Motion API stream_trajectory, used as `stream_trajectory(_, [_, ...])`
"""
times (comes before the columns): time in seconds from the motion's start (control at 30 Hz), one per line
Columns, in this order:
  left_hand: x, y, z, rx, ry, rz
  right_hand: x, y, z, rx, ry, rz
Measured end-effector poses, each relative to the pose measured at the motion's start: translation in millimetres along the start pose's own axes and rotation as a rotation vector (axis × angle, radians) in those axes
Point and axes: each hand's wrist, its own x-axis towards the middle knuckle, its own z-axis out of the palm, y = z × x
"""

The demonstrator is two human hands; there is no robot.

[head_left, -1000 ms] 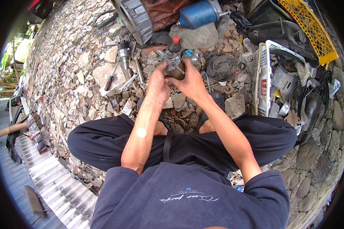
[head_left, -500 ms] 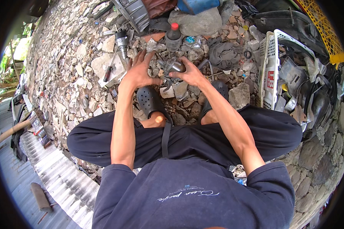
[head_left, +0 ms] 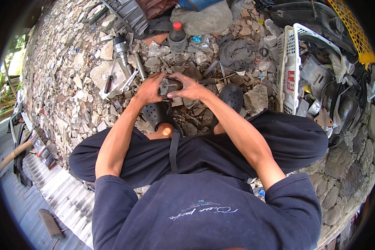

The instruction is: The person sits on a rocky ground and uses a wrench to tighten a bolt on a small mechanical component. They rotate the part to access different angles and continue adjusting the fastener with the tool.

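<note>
Both my hands are closed round a dark, rounded metal part (head_left: 171, 86) held above the rubble, just in front of my shoes. My left hand (head_left: 149, 89) grips its left side, and my right hand (head_left: 187, 87) wraps the right side with the thumb toward me. The fingers hide much of the part. Left of my hands, a spanner (head_left: 130, 80) and a screwdriver (head_left: 108, 84) lie on a flat stone (head_left: 99, 73). Beyond them rests a black and silver shafted metal part (head_left: 120, 46), with a metal tube (head_left: 139, 66) beside it.
A bottle with a red cap (head_left: 177, 34) stands beyond my hands, near a large rock (head_left: 202, 18) and a grey cloth (head_left: 236, 55). On the right, a white plastic basket (head_left: 295, 66) holds scrap parts. Corrugated sheeting (head_left: 60, 179) covers the ground at lower left.
My left hand, open and spread before, has come in and closed on the metal part. My right hand has brought the part leftward and slightly nearer, turning it. The view has shifted slightly.
</note>
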Motion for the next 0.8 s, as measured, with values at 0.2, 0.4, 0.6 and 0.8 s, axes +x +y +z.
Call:
stream_trajectory(0.2, [3,5,-1,0.077,-0.013,-0.42,0,38,-60,-0.048,0.276,0.127])
stream_trajectory(0.4, [28,12,-6,0.264,0.089,-0.401,-43,107,-105,-0.933,0.714,0.688])
stream_trajectory(0.6, [64,20,10,0.295,-0.012,-0.547,-41,119,-109,-1.11,0.532,0.643])
stream_trajectory(0.8, [74,2,38,0.283,-0.094,-0.589,-36,120,-109,-1.205,0.553,0.513])
